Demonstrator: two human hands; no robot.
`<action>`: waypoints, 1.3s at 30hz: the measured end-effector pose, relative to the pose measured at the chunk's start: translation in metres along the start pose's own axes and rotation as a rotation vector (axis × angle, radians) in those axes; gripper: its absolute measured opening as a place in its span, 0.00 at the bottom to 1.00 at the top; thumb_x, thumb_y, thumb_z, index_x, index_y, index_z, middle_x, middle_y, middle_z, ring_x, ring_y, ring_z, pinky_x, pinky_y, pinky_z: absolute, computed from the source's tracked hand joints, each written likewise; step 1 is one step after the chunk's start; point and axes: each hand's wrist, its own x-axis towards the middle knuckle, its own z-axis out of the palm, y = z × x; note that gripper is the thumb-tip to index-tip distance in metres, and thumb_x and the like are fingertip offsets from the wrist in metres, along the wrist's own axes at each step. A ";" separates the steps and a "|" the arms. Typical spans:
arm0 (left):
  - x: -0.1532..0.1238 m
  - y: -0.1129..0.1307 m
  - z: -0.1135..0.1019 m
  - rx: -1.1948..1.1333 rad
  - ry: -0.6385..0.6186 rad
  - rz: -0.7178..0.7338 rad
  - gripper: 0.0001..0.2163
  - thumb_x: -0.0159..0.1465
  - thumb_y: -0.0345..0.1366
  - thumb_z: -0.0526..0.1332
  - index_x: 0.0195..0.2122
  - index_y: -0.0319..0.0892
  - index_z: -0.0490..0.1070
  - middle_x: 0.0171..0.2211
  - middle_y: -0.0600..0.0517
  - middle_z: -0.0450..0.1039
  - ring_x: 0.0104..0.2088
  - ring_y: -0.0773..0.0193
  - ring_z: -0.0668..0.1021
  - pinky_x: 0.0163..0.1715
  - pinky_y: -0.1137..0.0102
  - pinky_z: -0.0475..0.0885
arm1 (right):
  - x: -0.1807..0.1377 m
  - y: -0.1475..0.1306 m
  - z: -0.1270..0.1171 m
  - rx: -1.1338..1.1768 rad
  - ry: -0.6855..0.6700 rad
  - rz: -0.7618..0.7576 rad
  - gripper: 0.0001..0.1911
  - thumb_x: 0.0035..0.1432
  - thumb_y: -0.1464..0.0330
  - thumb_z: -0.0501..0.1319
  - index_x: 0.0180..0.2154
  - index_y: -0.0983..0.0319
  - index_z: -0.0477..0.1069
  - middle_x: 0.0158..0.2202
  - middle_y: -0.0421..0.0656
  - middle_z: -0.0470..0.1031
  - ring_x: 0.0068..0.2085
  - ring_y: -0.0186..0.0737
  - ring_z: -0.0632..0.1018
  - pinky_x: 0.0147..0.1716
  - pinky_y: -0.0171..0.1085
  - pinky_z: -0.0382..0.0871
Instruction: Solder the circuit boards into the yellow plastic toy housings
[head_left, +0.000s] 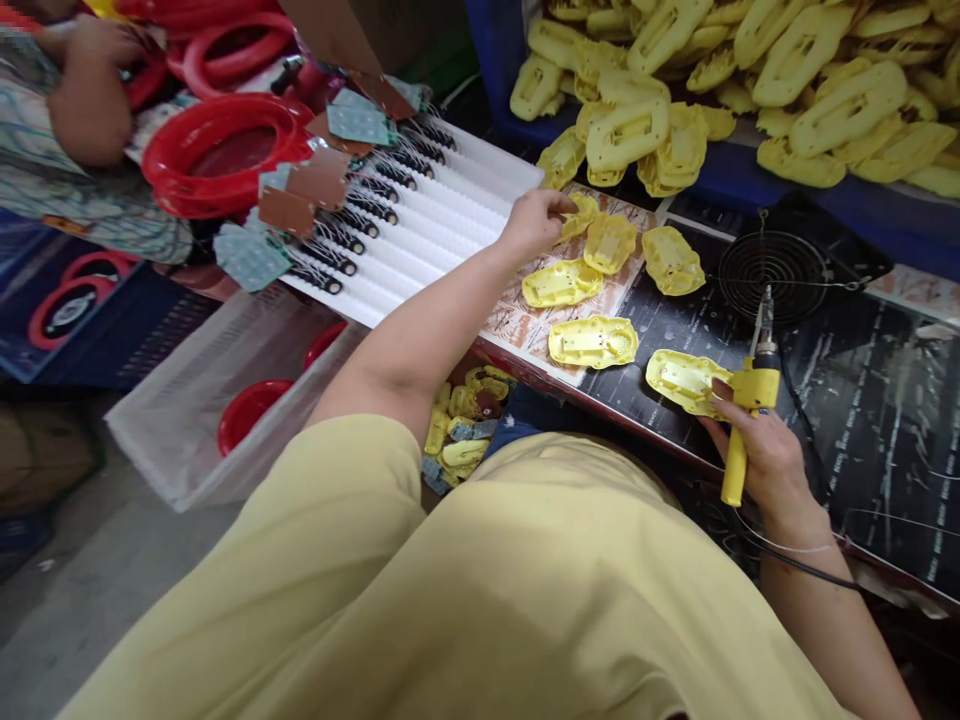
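Right grip holds iron and shell, which seems light, stiff: best held by its rim, at 4 o'clock. Left grip touches another shell; pinch unclear.

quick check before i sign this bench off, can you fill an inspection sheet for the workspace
Surface: black worktop, scuffed; patterned sheet over part
Job's things: yellow shells; yellow-handled tool
Clutter: white ridged tray bearing wired circuit boards; round black grille
Hands: left hand touching a shell; right hand holding the tool, a shell at its fingertips
Cables: black cable by right forearm
Surroundings: blue bin, heaped; another person's arm
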 end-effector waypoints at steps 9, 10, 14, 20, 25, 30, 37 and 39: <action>-0.018 0.083 0.029 0.552 -0.302 0.029 0.32 0.76 0.49 0.64 0.77 0.40 0.70 0.71 0.38 0.76 0.69 0.37 0.79 0.71 0.46 0.76 | 0.000 -0.005 -0.002 -0.105 -0.015 -0.012 0.31 0.71 0.75 0.71 0.70 0.56 0.70 0.56 0.47 0.87 0.45 0.44 0.89 0.53 0.42 0.86; -0.011 0.082 0.025 0.537 -0.321 0.028 0.30 0.75 0.46 0.65 0.76 0.40 0.73 0.71 0.41 0.77 0.69 0.40 0.79 0.71 0.48 0.76 | 0.002 -0.006 -0.002 -0.092 -0.014 -0.011 0.32 0.71 0.76 0.71 0.71 0.56 0.69 0.56 0.47 0.87 0.45 0.44 0.90 0.54 0.42 0.86; 0.015 0.046 -0.014 0.395 -0.419 0.091 0.33 0.70 0.40 0.65 0.78 0.47 0.71 0.76 0.51 0.73 0.76 0.45 0.74 0.78 0.56 0.69 | 0.006 -0.009 -0.004 -0.055 -0.016 -0.008 0.34 0.71 0.76 0.71 0.73 0.56 0.68 0.58 0.48 0.87 0.49 0.46 0.90 0.56 0.42 0.86; -0.001 -0.041 -0.056 0.511 -0.494 0.239 0.37 0.67 0.46 0.63 0.79 0.51 0.69 0.82 0.48 0.63 0.81 0.39 0.65 0.81 0.47 0.58 | -0.010 -0.010 -0.015 0.099 -0.118 0.042 0.29 0.70 0.77 0.71 0.68 0.55 0.73 0.59 0.47 0.86 0.56 0.51 0.89 0.58 0.45 0.87; -0.047 -0.041 -0.022 0.516 -0.414 0.242 0.34 0.77 0.47 0.50 0.81 0.39 0.62 0.86 0.39 0.46 0.86 0.38 0.52 0.84 0.44 0.49 | -0.015 -0.014 -0.023 0.226 -0.239 0.024 0.27 0.72 0.77 0.68 0.67 0.52 0.72 0.60 0.45 0.86 0.59 0.51 0.88 0.61 0.48 0.87; -0.062 -0.012 0.025 0.420 -0.455 0.371 0.35 0.79 0.46 0.46 0.83 0.36 0.57 0.86 0.35 0.45 0.86 0.41 0.51 0.84 0.45 0.51 | 0.000 -0.019 -0.015 0.268 -0.292 -0.036 0.30 0.73 0.77 0.68 0.70 0.51 0.70 0.59 0.45 0.86 0.60 0.51 0.87 0.64 0.49 0.85; -0.005 -0.011 0.040 0.391 -0.435 0.529 0.32 0.79 0.49 0.51 0.80 0.44 0.65 0.86 0.42 0.51 0.86 0.39 0.54 0.84 0.43 0.51 | 0.025 -0.021 0.006 0.233 -0.198 -0.071 0.30 0.71 0.77 0.69 0.69 0.54 0.72 0.53 0.46 0.88 0.55 0.49 0.89 0.63 0.50 0.86; 0.003 -0.005 0.034 0.420 -0.397 0.494 0.31 0.78 0.49 0.53 0.79 0.47 0.68 0.85 0.44 0.54 0.85 0.39 0.56 0.84 0.42 0.50 | 0.028 -0.021 0.008 0.223 -0.201 -0.083 0.30 0.70 0.77 0.71 0.68 0.54 0.73 0.53 0.46 0.88 0.55 0.49 0.89 0.63 0.50 0.86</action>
